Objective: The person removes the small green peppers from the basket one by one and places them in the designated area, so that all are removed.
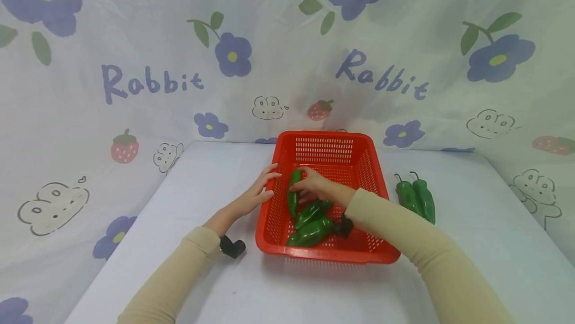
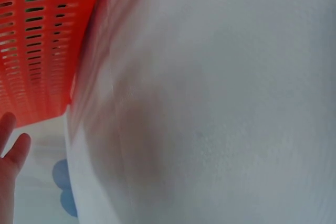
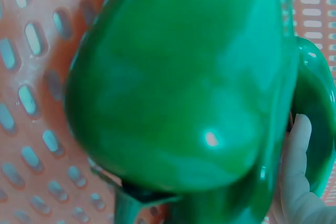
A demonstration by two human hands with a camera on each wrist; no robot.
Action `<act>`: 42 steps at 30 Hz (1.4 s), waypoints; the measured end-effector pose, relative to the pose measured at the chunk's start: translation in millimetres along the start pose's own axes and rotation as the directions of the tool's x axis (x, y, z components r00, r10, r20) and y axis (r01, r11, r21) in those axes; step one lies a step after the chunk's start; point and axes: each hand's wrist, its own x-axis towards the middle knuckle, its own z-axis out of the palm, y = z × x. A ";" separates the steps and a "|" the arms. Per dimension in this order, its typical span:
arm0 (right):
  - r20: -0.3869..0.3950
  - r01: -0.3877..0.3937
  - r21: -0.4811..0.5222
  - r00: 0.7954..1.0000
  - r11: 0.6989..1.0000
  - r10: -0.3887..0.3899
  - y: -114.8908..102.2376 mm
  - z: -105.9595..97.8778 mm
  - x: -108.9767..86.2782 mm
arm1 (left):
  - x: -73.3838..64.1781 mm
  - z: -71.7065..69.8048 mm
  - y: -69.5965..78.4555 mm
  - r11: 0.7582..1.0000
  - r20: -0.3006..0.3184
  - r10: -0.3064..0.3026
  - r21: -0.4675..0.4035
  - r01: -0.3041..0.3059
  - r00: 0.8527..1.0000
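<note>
My right hand (image 1: 316, 185) reaches into a red plastic basket (image 1: 323, 254) and pinches a long green pepper (image 1: 294, 201) between thumb and fingers. That pepper lies lengthwise along the basket's left inner wall, stem away from me. Two more green peppers, a middle one (image 1: 311, 212) and a nearer one (image 1: 313, 232), lie aslant in front of it. In the right wrist view a large green pepper (image 3: 178, 87) fills the middle, with a finger against the gripped one at the right edge. My left hand (image 1: 255, 193) rests at the basket's left rim, fingers extended.
Outside the basket to the right, two green peppers (image 1: 414, 199) lie side by side on the white table (image 1: 202, 284), partly behind my right sleeve. A patterned cloth (image 1: 278, 64) hangs behind the table. Black wrist cameras sit on both wrists.
</note>
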 end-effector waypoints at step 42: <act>0.097 0.156 0.032 0.983 0.987 -0.158 -24.9 -50.6 -83.7 | 5.3 -0.8 -36.3 0.999 -0.025 0.021 -0.026 -0.021 0.999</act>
